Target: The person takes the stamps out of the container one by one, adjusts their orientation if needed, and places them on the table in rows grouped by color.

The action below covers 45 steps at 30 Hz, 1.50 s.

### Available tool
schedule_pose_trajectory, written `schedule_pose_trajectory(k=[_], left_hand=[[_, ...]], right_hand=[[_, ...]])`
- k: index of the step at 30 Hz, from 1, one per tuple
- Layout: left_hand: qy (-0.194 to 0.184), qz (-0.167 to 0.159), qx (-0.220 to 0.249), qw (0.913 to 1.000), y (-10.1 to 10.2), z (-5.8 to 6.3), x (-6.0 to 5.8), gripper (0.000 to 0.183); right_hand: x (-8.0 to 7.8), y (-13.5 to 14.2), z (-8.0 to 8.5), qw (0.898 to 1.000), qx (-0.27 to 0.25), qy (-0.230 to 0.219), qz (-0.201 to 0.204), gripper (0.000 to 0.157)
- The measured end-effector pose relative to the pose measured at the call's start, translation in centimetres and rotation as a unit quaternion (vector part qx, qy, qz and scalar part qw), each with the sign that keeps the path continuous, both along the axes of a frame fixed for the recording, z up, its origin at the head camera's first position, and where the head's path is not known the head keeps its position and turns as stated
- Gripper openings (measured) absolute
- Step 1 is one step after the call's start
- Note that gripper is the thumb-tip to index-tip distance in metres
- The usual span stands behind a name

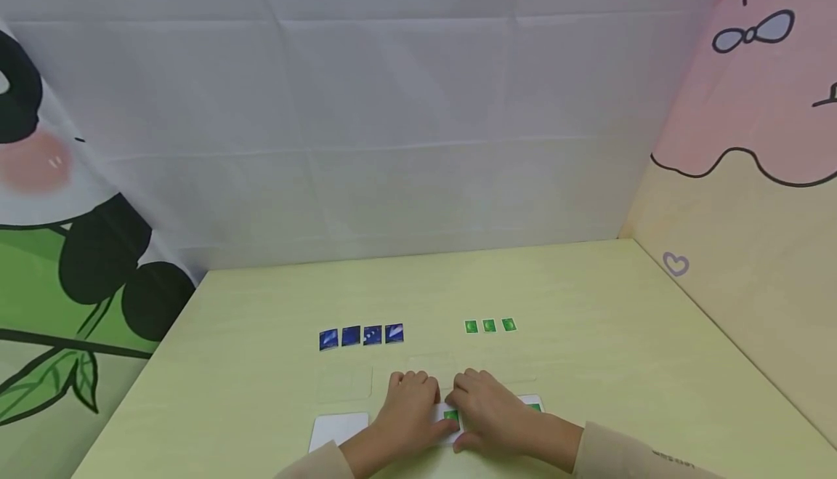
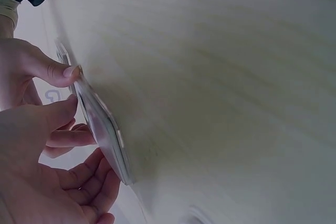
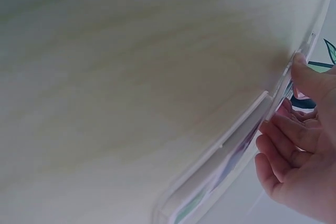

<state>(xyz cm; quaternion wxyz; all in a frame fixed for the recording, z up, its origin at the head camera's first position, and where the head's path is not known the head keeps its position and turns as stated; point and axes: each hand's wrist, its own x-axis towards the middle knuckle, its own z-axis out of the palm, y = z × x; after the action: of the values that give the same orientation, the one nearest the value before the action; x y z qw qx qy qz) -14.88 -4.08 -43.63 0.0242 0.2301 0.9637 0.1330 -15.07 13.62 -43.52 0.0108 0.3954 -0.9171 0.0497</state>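
Head view: soft, even light covering table (image 1: 628,326); backdrop (image 1: 405,94) behind table looking greyish. Wrist views both running dimmer, hazier; table's grain blurring softly.

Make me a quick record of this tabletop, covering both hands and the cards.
Left hand: pinches the white card with a green patch
Right hand: pinches the same card's other side
Blue cards: four, in a row beyond the hands
Green cards: three, in a row, right of the blue
Plain white piece: left of left hand
Table: pale yellow-green
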Motion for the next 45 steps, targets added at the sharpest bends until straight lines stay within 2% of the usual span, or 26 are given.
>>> schedule_pose_trajectory(k=[13, 19, 30, 38, 45], left_hand=[[-0.02, 0.008, -0.002, 0.9998, -0.1, 0.1, 0.0, 0.04], [-0.029, 0.011, 0.005, 0.9995, -0.3, 0.1, 0.0, 0.038], [-0.054, 0.018, 0.009, 0.9983, -0.1, 0.1, -0.4, 0.032], [-0.045, 0.013, 0.024, 0.9986, -0.1, 0.3, -0.7, 0.022], [-0.059, 0.008, 0.033, 0.9977, -0.3, 0.2, -1.1, 0.018]], right_hand=[[0.0, 0.4, -0.8, 0.998, -0.056, 0.004, 0.008, 0.052], [-0.1, 0.2, -0.8, 0.999, -0.046, -0.018, -0.007, 0.053], [-0.1, -0.1, -0.2, 0.999, -0.033, -0.029, -0.022, 0.053], [-0.1, 0.0, -0.2, 0.999, -0.033, -0.022, -0.022, 0.054], [-0.1, 0.1, -0.2, 0.999, -0.031, -0.014, -0.021, 0.054]])
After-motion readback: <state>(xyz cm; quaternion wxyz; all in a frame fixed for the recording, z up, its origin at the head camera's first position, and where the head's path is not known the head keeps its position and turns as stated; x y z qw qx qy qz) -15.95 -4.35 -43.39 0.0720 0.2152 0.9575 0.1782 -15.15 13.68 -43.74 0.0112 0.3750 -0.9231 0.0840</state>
